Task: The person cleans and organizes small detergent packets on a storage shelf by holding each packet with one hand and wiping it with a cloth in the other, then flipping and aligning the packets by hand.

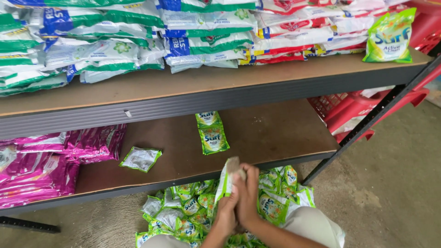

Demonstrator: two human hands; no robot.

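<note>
Sachets (226, 181) stood bunched upright between your two hands just below the lower shelf (271, 133), long axis pointing up toward it, your right hand (248, 195) clenched around their top and your left hand (226, 212) gripping lower, above the pile (183, 216).

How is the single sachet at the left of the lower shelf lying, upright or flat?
Flat. The sachet lies silvery side up on the lower shelf, apart from the pink packs.
</note>
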